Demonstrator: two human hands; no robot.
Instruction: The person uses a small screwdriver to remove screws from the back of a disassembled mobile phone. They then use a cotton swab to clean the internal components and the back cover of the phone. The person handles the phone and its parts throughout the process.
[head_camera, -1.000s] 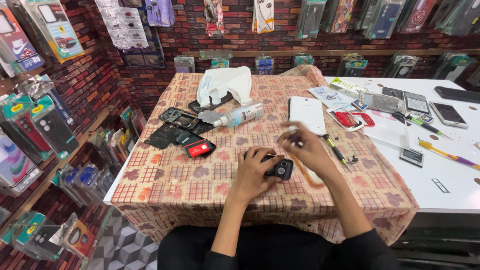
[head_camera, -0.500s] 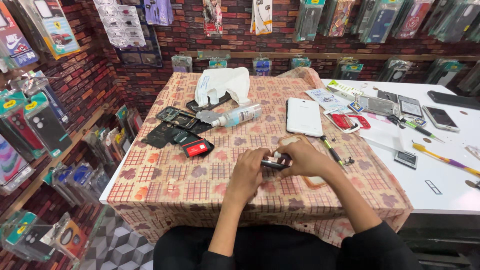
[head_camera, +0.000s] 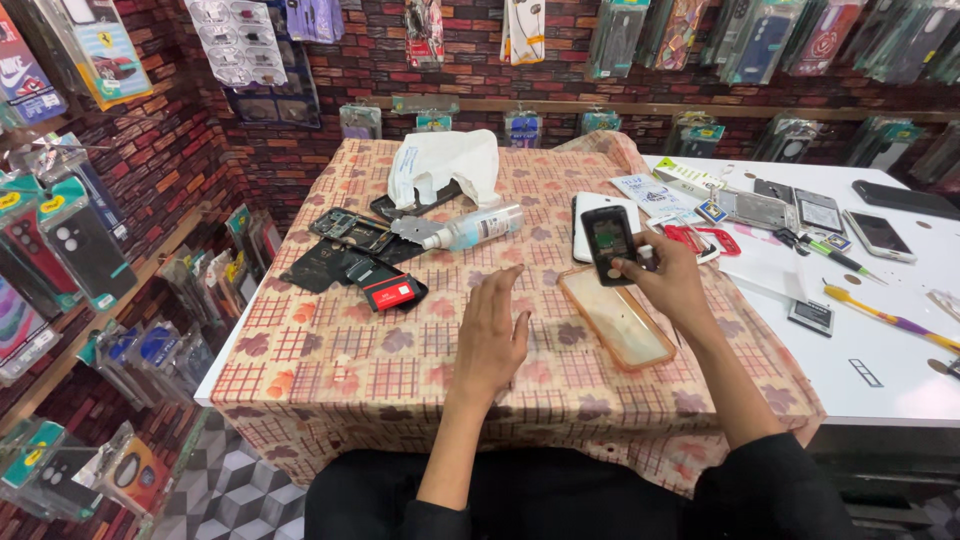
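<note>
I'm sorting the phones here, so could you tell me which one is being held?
The small dark phone in the right hand, raised above the patterned cloth; the others lie flat.

Table under checked floral cloth (head_camera: 330, 370), clear phone case (head_camera: 618, 322), spray bottle (head_camera: 478, 228), white bag (head_camera: 440, 165), phone parts (head_camera: 355, 255)

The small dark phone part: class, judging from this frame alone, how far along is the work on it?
Done: dismantled parts lie spread on the cloth. In hand: the right hand holds the small dark phone part up; the left hand hovers empty. Left: the clear case lies unfitted on the table.
</note>
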